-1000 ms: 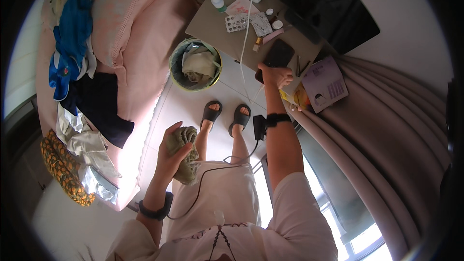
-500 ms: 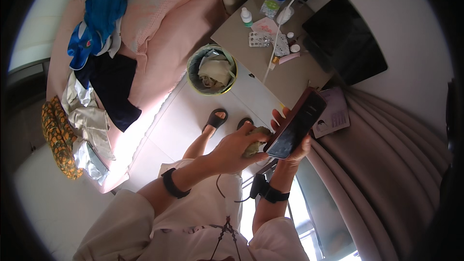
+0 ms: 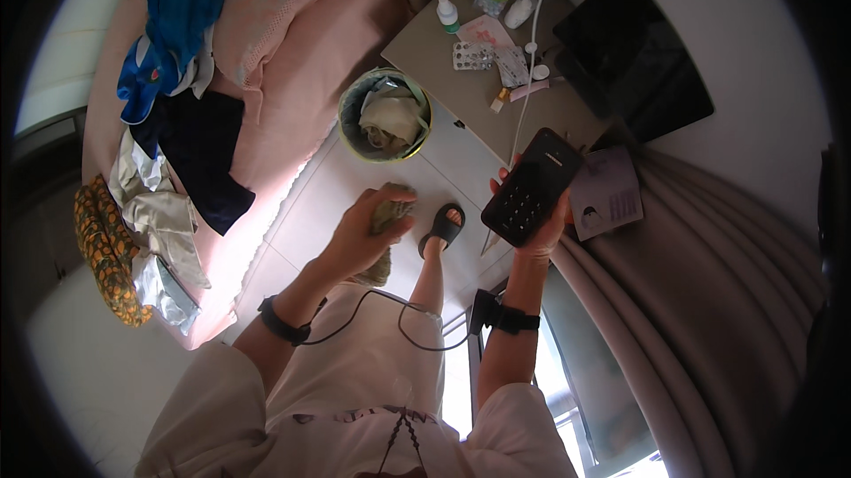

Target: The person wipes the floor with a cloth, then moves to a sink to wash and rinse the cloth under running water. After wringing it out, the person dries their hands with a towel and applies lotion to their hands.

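Note:
My left hand is closed round a crumpled grey-green cloth, part of which hangs below the palm. My right hand grips a dark smartphone from beneath, fingertips showing along its left edge. A keypad glows faintly on the phone's screen. A black band circles my left wrist, and another band with a small box on it is on my right; a thin dark cord runs between my arms.
Ahead stands a bin holding crumpled paper. Bottles and pill packs lie on the desk beside a dark monitor. A pink bed with clothes is at left, curtains at right. A white cable crosses the desk.
My left hand has moved left, away from the phone, with the cloth. The phone has turned more face-up and its screen now shows a keypad. One foot has shifted.

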Available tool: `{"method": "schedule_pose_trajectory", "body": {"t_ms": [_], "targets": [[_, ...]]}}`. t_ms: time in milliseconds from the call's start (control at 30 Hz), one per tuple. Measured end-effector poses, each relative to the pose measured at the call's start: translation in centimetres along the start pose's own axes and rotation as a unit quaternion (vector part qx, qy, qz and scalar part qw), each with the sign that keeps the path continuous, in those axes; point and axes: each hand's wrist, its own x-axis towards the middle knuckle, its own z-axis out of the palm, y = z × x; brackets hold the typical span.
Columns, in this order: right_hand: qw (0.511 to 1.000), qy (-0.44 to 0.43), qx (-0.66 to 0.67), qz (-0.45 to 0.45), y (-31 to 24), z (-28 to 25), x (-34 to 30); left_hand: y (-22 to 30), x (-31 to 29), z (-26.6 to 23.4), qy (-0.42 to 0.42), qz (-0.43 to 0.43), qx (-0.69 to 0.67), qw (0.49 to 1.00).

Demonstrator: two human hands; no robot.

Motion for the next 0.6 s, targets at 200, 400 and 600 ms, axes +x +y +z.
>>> {"method": "schedule_pose_trajectory", "body": {"t_ms": [200, 400, 600], "targets": [[0.999, -0.038, 0.028, 0.007, 0.2, 0.7, 2.0, -1.8, -1.6, -1.8, 0.051, -0.013, 0.018, 0.998], [0.988, -0.123, 0.072, 0.051, 2.9, 6.9, 3.8, -3.4, -3.3, -2.7, 0.074, -0.092, -0.035, 0.992], [0.989, -0.132, 0.06, 0.028, 2.8, 6.4, 5.2, -3.6, -3.9, -3.2, 0.078, -0.111, -0.067, 0.989]]}}
